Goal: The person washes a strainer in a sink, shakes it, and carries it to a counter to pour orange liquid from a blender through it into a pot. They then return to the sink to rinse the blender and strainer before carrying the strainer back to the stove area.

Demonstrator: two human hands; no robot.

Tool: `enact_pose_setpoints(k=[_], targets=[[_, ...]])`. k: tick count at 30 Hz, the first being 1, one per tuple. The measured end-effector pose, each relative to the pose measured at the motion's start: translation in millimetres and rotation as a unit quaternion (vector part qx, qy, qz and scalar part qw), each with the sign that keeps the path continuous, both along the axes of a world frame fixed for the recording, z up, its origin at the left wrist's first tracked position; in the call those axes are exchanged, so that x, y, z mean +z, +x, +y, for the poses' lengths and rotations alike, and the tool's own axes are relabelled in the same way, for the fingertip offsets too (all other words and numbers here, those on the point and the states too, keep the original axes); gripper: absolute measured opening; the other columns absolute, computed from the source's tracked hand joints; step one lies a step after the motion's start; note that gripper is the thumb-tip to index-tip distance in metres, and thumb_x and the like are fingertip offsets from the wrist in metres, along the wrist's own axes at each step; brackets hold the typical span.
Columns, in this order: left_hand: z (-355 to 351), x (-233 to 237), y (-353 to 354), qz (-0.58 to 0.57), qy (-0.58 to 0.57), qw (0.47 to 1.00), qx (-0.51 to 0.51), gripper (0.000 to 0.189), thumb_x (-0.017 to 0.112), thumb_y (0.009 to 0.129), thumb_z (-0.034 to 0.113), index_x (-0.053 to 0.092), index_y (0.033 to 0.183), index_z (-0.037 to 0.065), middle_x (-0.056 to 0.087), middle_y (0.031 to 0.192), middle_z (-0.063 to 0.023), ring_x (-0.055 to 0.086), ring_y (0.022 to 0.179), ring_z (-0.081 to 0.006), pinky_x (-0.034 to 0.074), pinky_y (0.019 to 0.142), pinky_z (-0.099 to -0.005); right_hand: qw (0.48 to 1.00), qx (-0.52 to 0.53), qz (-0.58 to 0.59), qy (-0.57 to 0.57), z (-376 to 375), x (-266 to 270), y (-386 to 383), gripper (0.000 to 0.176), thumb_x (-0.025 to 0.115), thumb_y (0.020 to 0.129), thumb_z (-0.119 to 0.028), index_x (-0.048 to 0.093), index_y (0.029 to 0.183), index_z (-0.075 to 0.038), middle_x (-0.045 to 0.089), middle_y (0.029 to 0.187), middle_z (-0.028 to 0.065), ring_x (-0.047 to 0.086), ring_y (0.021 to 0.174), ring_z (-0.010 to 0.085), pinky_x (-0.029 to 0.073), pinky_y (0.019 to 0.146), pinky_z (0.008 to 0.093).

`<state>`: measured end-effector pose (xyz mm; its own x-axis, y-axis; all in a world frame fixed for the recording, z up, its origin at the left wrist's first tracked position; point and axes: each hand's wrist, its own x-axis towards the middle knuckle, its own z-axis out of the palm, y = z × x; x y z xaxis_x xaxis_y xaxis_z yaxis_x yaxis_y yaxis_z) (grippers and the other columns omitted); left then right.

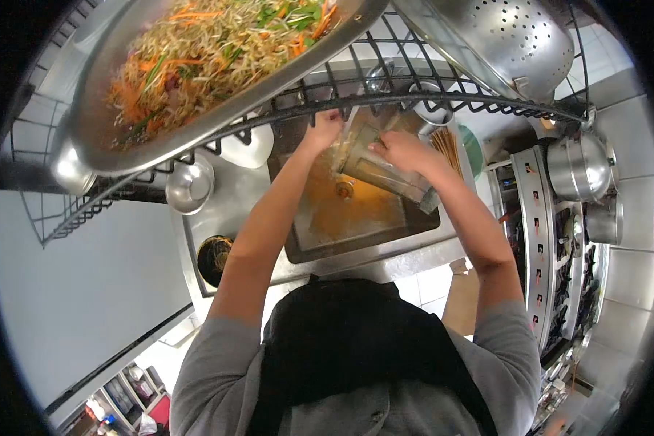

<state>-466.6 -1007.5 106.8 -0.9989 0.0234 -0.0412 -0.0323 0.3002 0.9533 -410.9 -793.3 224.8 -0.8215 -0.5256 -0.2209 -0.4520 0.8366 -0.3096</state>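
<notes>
My right hand (405, 151) is wrapped round a clear blender jar (374, 173), held tilted over the sink (320, 254) with its dark base towards the lower right. My left hand (323, 132) is beside the jar's upper left end, under the wire rack, with its fingers curled. The rack's bars partly cover those fingers, and what they hold, if anything, cannot be made out. Orange-brown liquid or residue (349, 207) spreads over the sink bottom round the drain (344, 190).
Overhead, a black wire rack (443, 97) carries a large metal bowl (232, 109) of sprouts and shredded carrot, and a colander (516, 43). A small steel bowl (190, 185) and a dark, food-smeared pan (214, 259) are left of the sink. A stove (534, 247) stands right.
</notes>
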Motion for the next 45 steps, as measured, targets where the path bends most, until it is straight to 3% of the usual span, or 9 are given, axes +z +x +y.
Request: enact_pose_setpoints(k=[3,6,13,20,25,31,36,40,45], targets=[[19,86,18,-0.120,0.219,0.966,-0.073,0.015,0.063,0.090,0.013,0.067,0.094,-0.001,0.067,0.084,-0.0080,0.062,0.065,-0.0173,0.051,0.063,-0.0293,0.998,0.024,-0.040,0.042,-20,3,-17,0.042,0.051,0.095,-0.036,0.062,0.102,0.004,0.063,0.106,0.0272,0.061,0.099,0.0431,0.047,0.088,0.0497],[20,84,10,-0.089,0.188,0.972,-0.111,0.018,0.064,0.090,0.015,0.067,0.092,-0.003,0.067,0.082,-0.0093,0.063,0.068,-0.0156,0.051,0.060,-0.0299,0.996,0.031,-0.048,0.061,-38,-13,-38,0.042,0.051,0.094,-0.034,0.060,0.110,0.004,0.060,0.115,0.0279,0.060,0.105,0.0416,0.046,0.092,0.0478],[-94,106,120,0.109,-0.282,0.946,-0.118,0.032,0.061,0.089,0.026,0.064,0.108,0.000,0.064,0.107,-0.0218,0.060,0.102,-0.0391,0.048,0.086,-0.0429,0.957,0.075,-0.068,0.271,-79,-13,-59,0.041,0.051,0.090,-0.027,0.060,0.123,-0.003,0.059,0.124,0.0232,0.059,0.113,0.0357,0.048,0.093,0.0439],[-240,37,334,-0.041,-0.416,0.860,0.293,0.064,0.075,0.078,0.030,0.051,0.128,-0.003,0.052,0.123,-0.0300,0.047,0.117,-0.0439,0.036,0.103,-0.0473,0.945,0.095,-0.050,0.308,-99,-50,-89,0.036,0.051,0.087,-0.027,0.068,0.112,-0.008,0.061,0.123,0.0192,0.062,0.109,0.0363,0.050,0.087,0.0479],[-280,-27,405,-0.194,-0.147,0.909,0.339,0.075,0.081,0.074,0.040,0.052,0.119,-0.013,0.067,0.099,-0.0254,0.068,0.085,-0.0299,0.056,0.070,-0.0378,0.969,0.057,-0.082,0.224,-107,-23,-80,0.050,0.052,0.091,-0.041,0.063,0.116,0.001,0.065,0.111,0.0242,0.065,0.099,0.0346,0.051,0.080,0.0463],[-237,-20,378,-0.131,0.196,0.892,0.385,0.044,0.072,0.079,0.013,0.054,0.112,-0.011,0.067,0.090,-0.0154,0.066,0.072,-0.0183,0.054,0.054,-0.0283,0.997,-0.072,-0.027,0.013,-52,-27,-66,0.059,0.052,0.093,-0.044,0.055,0.118,0.010,0.064,0.103,0.0271,0.067,0.079,0.0351,0.053,0.067,0.0436],[-206,-18,304,-0.145,0.167,0.943,0.247,0.042,0.069,0.080,0.011,0.054,0.112,-0.010,0.065,0.091,-0.0139,0.064,0.069,-0.0174,0.052,0.058,-0.0284,0.954,-0.258,-0.042,-0.144,-3,19,-4,0.068,0.054,0.092,-0.052,0.054,0.120,0.010,0.065,0.091,0.0193,0.063,0.059,0.0258,0.052,0.055,0.0368],[-154,-41,190,-0.100,0.241,0.962,0.088,0.040,0.063,0.081,0.008,0.053,0.117,-0.009,0.065,0.093,-0.0106,0.062,0.067,-0.0168,0.050,0.053,-0.0265,0.880,-0.298,-0.159,-0.334,53,41,38,0.041,0.060,0.093,-0.042,0.058,0.088,-0.002,0.051,0.065,0.0014,0.050,0.052,0.0117,0.043,0.045,0.0283],[-49,68,85,-0.231,0.115,0.966,-0.016,0.055,0.058,0.083,0.005,0.044,0.136,0.002,0.062,0.111,-0.0145,0.063,0.079,-0.0188,0.052,0.054,-0.0310,0.814,-0.339,-0.127,-0.455,89,33,97,0.032,0.064,0.092,-0.037,0.053,0.080,-0.010,0.049,0.062,-0.0016,0.048,0.050,0.0092,0.040,0.050,0.0249]])
